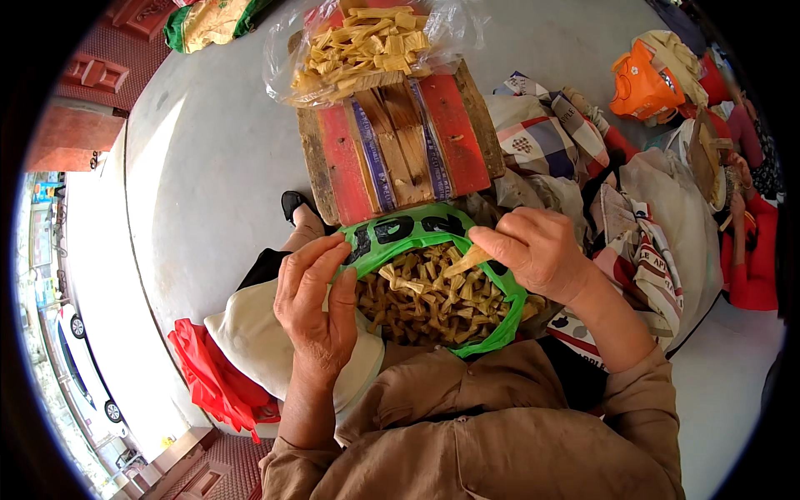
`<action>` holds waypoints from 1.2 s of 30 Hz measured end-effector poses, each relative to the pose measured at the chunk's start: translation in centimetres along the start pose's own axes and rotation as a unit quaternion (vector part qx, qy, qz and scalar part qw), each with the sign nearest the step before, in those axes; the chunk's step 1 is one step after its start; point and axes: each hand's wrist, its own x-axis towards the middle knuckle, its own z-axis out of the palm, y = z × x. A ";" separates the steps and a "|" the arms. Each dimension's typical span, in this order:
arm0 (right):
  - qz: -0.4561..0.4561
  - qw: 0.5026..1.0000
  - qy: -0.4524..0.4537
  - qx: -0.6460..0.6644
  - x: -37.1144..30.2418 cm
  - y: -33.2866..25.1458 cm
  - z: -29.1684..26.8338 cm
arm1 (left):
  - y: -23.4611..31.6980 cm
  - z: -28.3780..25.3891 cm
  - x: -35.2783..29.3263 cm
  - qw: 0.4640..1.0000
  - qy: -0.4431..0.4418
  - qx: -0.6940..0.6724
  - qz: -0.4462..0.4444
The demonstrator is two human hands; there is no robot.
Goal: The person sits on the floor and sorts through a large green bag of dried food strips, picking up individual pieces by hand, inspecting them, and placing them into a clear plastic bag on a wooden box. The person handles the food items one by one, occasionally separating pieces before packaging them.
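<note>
Between the thumb and fingers of my right hand (533, 254) is a pale yellow, flat dried strip (468, 262), its free end pointing down over a green plastic bag (496, 335). My left hand (317, 304) is at the bag's left rim, fingers bent and thumb apart from them; I see nothing held in it. The bag stands wide open at my lap, filled with many small brownish-yellow knotted pieces (425, 296) pinched in at the middle. Beyond the bag is a red-and-wood board stand (462, 125), carrying a clear plastic bag (283, 71) of loose yellow strips (367, 42).
A red plastic bag (218, 375) lies on the floor to the left, beside a cream cloth (250, 333) by my left forearm. Patterned fabric (542, 142) is heaped on the right. Farther right are an orange plastic item (643, 83) and another person's hands (737, 179).
</note>
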 end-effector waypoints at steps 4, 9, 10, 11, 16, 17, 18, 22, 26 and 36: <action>-0.110 0.993 -0.006 -0.029 1.1 -3.5 0.9 | 2.3 0.4 -2.7 0.838 -0.237 -0.388 -0.301; -0.141 0.990 0.020 -0.010 2.9 -4.8 -0.5 | 3.8 -0.9 -4.9 0.697 -0.276 -0.557 -0.357; -0.120 0.991 0.052 -0.008 2.9 -4.3 -0.9 | 4.3 -1.5 -4.9 0.692 -0.247 -0.576 -0.357; -0.102 0.991 0.085 -0.003 3.1 -3.8 -1.3 | 4.7 -2.3 -4.9 0.679 -0.221 -0.626 -0.313; 0.076 0.975 0.018 0.207 1.9 -5.2 -2.0 | 5.6 -4.9 -3.8 0.593 -0.134 -0.785 -0.121; 0.078 0.960 0.020 0.267 0.6 -6.2 -0.3 | 6.2 -4.5 -3.2 0.621 -0.132 -0.763 -0.125; 0.087 0.953 -0.024 0.289 0.3 -7.8 -0.2 | 6.8 -4.4 -2.8 0.654 -0.123 -0.735 -0.130; 0.207 0.857 -0.149 0.448 0.4 -10.5 -2.2 | 6.6 -4.1 -2.8 0.914 -0.163 -0.371 -0.011; 0.238 0.815 -0.211 0.484 0.0 -10.1 -3.7 | 8.2 -2.0 -3.6 0.960 -0.161 0.093 0.211; 0.433 0.411 -0.028 0.801 -0.9 -10.7 -3.2 | 9.1 -1.0 -4.8 0.936 -0.053 0.185 0.296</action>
